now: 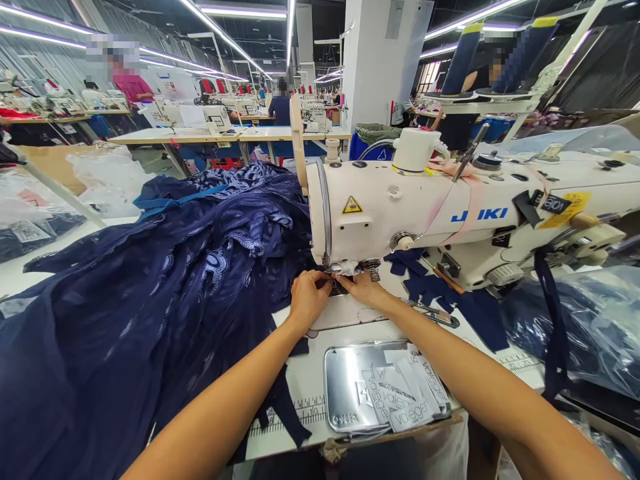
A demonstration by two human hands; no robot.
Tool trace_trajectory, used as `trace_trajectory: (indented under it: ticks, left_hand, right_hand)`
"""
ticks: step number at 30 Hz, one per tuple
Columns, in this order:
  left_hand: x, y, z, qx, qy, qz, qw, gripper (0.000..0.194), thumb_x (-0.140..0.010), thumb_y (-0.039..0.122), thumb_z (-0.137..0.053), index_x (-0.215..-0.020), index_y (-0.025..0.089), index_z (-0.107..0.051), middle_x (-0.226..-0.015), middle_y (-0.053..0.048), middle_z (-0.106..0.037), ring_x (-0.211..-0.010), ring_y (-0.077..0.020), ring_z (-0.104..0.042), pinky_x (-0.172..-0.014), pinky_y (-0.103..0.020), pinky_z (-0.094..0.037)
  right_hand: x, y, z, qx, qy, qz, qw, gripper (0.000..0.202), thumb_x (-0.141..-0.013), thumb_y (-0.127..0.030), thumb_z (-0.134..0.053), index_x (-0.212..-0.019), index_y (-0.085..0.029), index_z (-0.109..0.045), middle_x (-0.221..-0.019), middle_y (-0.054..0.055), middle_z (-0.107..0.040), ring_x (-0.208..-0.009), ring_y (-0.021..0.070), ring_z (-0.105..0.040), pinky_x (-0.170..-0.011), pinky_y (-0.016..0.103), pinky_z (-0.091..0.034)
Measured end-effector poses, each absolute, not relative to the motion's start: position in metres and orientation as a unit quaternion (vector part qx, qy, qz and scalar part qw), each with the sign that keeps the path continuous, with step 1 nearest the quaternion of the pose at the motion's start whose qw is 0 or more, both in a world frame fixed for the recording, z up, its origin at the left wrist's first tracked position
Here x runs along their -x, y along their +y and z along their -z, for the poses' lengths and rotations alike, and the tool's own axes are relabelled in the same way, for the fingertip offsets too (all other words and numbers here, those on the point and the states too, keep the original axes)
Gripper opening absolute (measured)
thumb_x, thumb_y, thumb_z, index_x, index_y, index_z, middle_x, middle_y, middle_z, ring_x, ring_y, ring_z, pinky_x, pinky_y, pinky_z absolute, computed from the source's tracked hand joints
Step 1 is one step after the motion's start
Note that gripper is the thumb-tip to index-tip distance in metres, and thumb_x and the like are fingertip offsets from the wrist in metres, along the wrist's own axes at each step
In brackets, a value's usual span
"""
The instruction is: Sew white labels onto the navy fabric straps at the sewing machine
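Note:
A white JUKI sewing machine [370, 217] stands in front of me. Under its needle end, my left hand [310, 293] is closed, thumb and fingertips pinched together. Close on its right is my right hand [363, 289], fingers drawn together and pointing at the needle area. A small dark patch shows between the fingertips; whatever they grip is too hidden to name. Left of my left hand spreads a large heap of sheer navy fabric [115, 307] with pale blue lace-like trim. Nearer me lies a shiny metal tray [345, 373] holding white printed labels [407, 393].
Metal thread snips [440, 316], an orange-handled tool [449, 280] and navy scraps [483, 317] lie right of my hands. Plastic-wrapped fabric [590, 327] sits far right. Navy thread cones [460, 60] stand above the machine. Other sewing tables and people are behind.

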State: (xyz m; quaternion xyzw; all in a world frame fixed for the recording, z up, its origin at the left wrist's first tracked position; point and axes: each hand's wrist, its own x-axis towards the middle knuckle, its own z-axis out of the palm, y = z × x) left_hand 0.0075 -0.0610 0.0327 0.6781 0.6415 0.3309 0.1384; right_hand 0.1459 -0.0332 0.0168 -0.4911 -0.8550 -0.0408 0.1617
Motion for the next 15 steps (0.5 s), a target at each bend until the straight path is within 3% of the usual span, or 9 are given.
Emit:
trace_trajectory:
  ticks: [7,15]
  left_hand:
    - [-0.0076,-0.0611,-0.0340,-0.675,0.645,-0.330,0.138,0.011,-0.071,0.017,-0.056,-0.069,0.018,-0.067,-0.069,-0.001,-0.064,-0.072,-0.0153,-0.055,-0.065,-0.025,-0.038]
    - [-0.0069,-0.0612,-0.0341,-0.673,0.647,-0.329,0.140,0.011,-0.070,0.016,-0.056,-0.070,0.017,-0.066,-0.068,-0.002,-0.064,-0.070,-0.0155,-0.054,-0.062,-0.025,-0.037]
  right_hand:
    - [-0.1471,-0.0312,-0.0142,0.500,-0.827,-0.065,0.249,0.028,-0.086,-0.035,-0.039,-0.094,-0.022,-0.063,-0.084,0.006,-0.063,-0.091,0.0229,-0.053,-0.087,0.044,-0.036]
    - [-0.1430,-0.0259,-0.0110,0.513,-0.821,-0.080,0.238,0.023,-0.083,-0.032,-0.045,-0.092,-0.023,-0.064,-0.086,0.006,-0.063,-0.096,0.0244,-0.052,-0.089,0.044,-0.035]
